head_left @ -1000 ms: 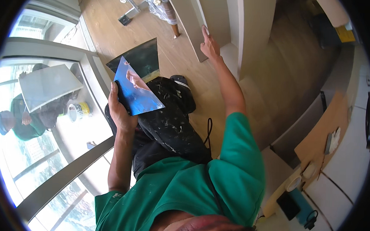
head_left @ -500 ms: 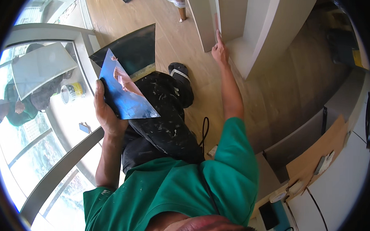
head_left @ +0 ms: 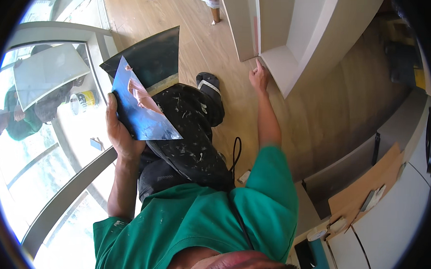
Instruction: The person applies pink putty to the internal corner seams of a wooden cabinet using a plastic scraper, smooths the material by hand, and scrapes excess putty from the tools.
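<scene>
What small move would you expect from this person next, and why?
Probably bringing the metal plate across toward the white wall corner. The left hand holds the plate, which carries a pinkish smear, out to the side, while the right hand already touches the floor at the corner's base.

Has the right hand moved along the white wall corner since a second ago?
Yes. The right hand has slid down the white wall corner to its base by the wooden floor; the head camera also shifted.

Left hand (head_left: 120,131) palm hidden behind blade (head_left: 142,110); grip probably closed.
</scene>
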Demonstrator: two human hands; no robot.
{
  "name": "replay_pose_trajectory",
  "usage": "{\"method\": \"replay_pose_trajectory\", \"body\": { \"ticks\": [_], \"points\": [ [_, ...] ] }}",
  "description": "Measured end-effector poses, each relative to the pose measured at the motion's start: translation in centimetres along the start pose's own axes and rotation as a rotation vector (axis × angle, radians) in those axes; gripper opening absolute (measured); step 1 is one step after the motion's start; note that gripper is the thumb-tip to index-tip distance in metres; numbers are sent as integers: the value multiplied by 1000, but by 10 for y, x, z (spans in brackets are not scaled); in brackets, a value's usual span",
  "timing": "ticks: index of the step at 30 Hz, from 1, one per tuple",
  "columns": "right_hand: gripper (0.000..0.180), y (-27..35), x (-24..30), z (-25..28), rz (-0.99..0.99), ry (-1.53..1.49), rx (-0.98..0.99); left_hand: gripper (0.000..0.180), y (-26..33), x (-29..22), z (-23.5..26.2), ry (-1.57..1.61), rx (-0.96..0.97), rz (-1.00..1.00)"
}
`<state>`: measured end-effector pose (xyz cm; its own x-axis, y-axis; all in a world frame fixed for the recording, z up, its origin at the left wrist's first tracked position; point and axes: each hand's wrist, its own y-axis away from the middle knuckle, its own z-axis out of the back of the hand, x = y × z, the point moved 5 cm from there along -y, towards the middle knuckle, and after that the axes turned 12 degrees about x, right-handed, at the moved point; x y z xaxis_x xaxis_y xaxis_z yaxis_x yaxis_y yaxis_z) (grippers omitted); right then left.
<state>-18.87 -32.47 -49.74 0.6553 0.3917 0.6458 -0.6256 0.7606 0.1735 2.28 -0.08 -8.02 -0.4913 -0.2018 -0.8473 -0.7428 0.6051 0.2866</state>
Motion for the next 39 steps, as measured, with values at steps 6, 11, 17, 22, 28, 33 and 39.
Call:
{"method": "replay_pose_trajectory", "body": {
  "ticks": [6,11,17,22,28,33,39],
  "points": [
    [63,33,89,39,58,-285,-9,32,2,-1,1,111,-5,-16],
    [57,73,225,130,367,-707,-2,36,-10,-9,-12,155,86,148],
    [51,124,384,254,883,-596,166,39,-3,-34,-34,49,310,242],
    [51,145,459,272,1042,-390,286,40,4,-67,-29,32,427,264],
    [51,142,500,267,1088,-210,388,43,6,-91,-16,-57,452,291],
    [52,123,509,255,1068,-196,501,40,-9,-98,-11,-15,480,307],
    [53,84,503,238,974,-249,601,37,-56,-84,4,26,515,370]
  ]
}}
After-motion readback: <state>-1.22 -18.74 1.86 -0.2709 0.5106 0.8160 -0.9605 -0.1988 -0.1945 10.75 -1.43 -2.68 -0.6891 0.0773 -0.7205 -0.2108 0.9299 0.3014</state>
